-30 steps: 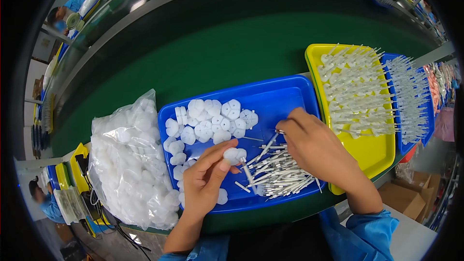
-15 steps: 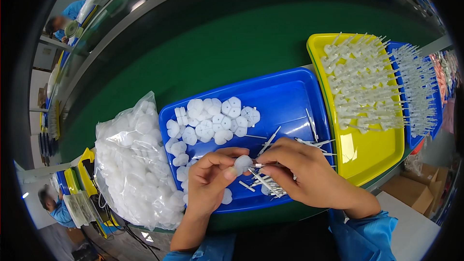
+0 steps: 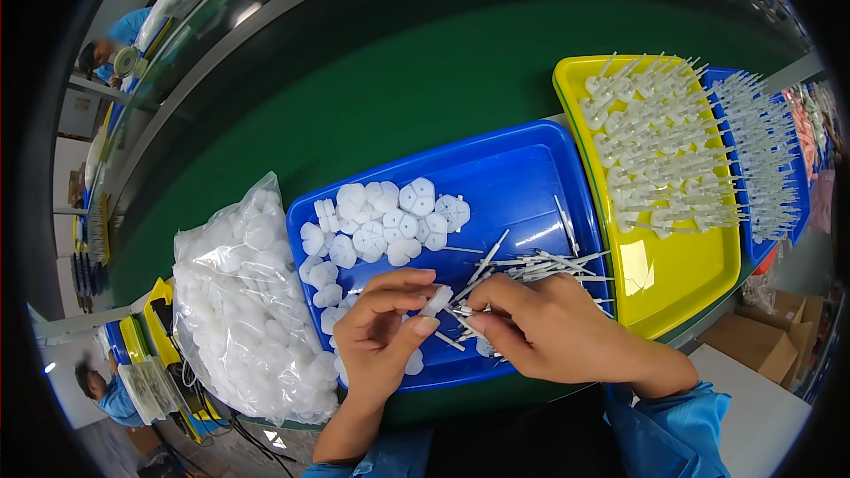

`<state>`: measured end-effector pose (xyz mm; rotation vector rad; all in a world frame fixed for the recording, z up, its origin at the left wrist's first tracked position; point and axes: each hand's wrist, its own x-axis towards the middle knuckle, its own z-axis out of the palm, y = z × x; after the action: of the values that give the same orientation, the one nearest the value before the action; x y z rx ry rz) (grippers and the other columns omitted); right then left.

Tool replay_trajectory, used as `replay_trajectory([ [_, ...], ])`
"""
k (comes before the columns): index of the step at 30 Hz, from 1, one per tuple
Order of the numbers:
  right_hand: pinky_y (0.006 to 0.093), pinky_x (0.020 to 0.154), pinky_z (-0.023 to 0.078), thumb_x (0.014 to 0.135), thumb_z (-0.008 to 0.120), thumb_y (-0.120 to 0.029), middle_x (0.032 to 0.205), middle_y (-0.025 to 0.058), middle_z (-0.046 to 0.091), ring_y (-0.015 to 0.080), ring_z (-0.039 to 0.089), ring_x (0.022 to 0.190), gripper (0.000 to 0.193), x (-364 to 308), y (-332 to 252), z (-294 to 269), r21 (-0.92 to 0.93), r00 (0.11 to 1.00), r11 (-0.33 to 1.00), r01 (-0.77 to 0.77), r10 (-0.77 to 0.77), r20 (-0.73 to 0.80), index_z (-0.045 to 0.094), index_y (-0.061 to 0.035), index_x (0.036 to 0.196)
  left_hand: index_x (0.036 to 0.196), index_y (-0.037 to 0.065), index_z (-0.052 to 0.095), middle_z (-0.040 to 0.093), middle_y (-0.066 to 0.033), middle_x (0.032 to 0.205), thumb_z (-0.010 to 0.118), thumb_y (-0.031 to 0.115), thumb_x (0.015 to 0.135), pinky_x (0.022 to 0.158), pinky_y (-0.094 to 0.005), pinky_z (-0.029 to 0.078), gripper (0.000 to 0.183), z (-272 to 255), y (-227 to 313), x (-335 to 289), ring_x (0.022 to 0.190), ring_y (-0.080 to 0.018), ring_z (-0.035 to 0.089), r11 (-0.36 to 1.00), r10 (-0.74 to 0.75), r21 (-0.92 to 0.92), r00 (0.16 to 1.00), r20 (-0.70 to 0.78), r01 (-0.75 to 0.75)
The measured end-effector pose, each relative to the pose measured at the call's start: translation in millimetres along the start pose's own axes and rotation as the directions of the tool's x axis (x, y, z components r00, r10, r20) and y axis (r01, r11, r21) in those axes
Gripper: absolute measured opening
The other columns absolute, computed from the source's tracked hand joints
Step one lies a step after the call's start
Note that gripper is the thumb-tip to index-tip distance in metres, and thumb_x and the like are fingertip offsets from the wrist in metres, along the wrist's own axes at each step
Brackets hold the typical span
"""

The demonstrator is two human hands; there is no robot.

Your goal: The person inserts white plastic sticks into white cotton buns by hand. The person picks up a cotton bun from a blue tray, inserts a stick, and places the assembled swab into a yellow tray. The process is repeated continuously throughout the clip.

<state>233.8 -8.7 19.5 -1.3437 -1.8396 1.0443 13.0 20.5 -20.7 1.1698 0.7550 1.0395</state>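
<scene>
Over the near side of a blue tray (image 3: pixel 518 146), my left hand (image 3: pixel 372 341) pinches a small white flower-shaped plastic piece (image 3: pixel 436 301) between thumb and fingers. The piece is seen nearly edge-on. My right hand (image 3: pixel 562 332) is closed in a pinch on a thin white stick (image 3: pixel 457 311), whose end points at the piece; whether the two touch I cannot tell. More white flower-shaped pieces (image 3: pixel 400 224) lie spread over the tray's left half. Behind and under my right hand lies a loose pile of white sticks (image 3: pixel 540 265).
A clear plastic bag (image 3: pixel 243 310) full of white pieces leans by the tray's left side. To the right, a yellow tray (image 3: pixel 646 279) holds rows of flower pieces with upright sticks. Past it stands another blue tray (image 3: pixel 757 159) of sticks. Cardboard boxes (image 3: pixel 753 336) sit lower right.
The flower-shaped piece in my left hand has turned from face-on to nearly edge-on. My right hand has shifted slightly, uncovering more of the stick pile.
</scene>
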Motion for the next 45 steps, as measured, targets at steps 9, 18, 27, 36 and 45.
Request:
replay_trajectory([
  [9, 0.0443, 0.046, 0.046, 0.096, 0.065, -0.014, 0.061, 0.0149, 0.062, 0.0347, 0.063, 0.051, 0.016, 3, 1, 5, 0.041, 0.999, 0.999, -0.007, 0.008, -0.036, 0.055, -0.0021, 0.1, 0.11, -0.004, 0.068, 0.063, -0.0225, 0.123, 0.074, -0.011, 0.081, 0.097, -0.0402, 0.052, 0.03, 1, 4, 4, 0.114, -0.0302, 0.064, 0.992, 0.057, 0.107, 0.993, 0.106, -0.068],
  [18, 0.0445, 0.051, 0.048, 0.096, 0.064, -0.012, 0.063, 0.0146, 0.063, 0.0349, 0.064, 0.054, 0.014, 0, -1, 4, 0.177, 0.999, 0.984, -0.021, 0.025, -0.02, 0.054, -0.0026, 0.1, 0.107, -0.009, 0.07, 0.066, -0.0247, 0.117, 0.073, -0.012, 0.079, 0.095, -0.0413, 0.051, 0.028, -5, 2, 3, 0.112, -0.0312, 0.064, 0.997, 0.028, -0.079, 0.987, 0.157, -0.015],
  [27, 0.039, 0.054, 0.05, 0.086, 0.071, -0.002, 0.073, 0.0104, 0.067, 0.0293, 0.067, 0.06, 0.02, -9, -5, 16, -0.213, 0.993, 0.977, 0.025, -0.049, -0.108, 0.056, -0.003, 0.099, 0.106, -0.006, 0.073, 0.071, -0.0219, 0.115, 0.077, -0.011, 0.076, 0.097, -0.0417, 0.045, 0.03, -3, -3, -1, 0.109, -0.0285, 0.066, 0.996, 0.048, 0.07, 0.987, 0.156, -0.059],
  [36, 0.0395, 0.057, 0.049, 0.089, 0.068, -0.007, 0.077, 0.013, 0.063, 0.0307, 0.064, 0.068, 0.014, 4, -2, 16, -0.145, 0.965, 0.975, 0.167, -0.192, -0.18, 0.058, -0.0018, 0.097, 0.109, -0.003, 0.07, 0.07, -0.0224, 0.116, 0.082, -0.003, 0.075, 0.09, -0.0374, 0.046, 0.037, -1, -3, 0, 0.103, -0.029, 0.069, 0.936, 0.198, 0.273, 0.973, 0.116, -0.223],
  [45, 0.0389, 0.07, 0.052, 0.083, 0.072, -0.005, 0.093, 0.01, 0.06, 0.0303, 0.061, 0.082, 0.014, 4, -1, 3, -0.106, 0.974, 0.98, 0.171, -0.184, -0.13, 0.065, -0.0044, 0.095, 0.115, 0.001, 0.069, 0.062, -0.0229, 0.129, 0.082, 0.002, 0.073, 0.08, -0.0355, 0.046, 0.044, 3, 11, 6, 0.105, -0.0292, 0.069, 0.726, 0.348, 0.531, 0.899, 0.266, -0.438],
])
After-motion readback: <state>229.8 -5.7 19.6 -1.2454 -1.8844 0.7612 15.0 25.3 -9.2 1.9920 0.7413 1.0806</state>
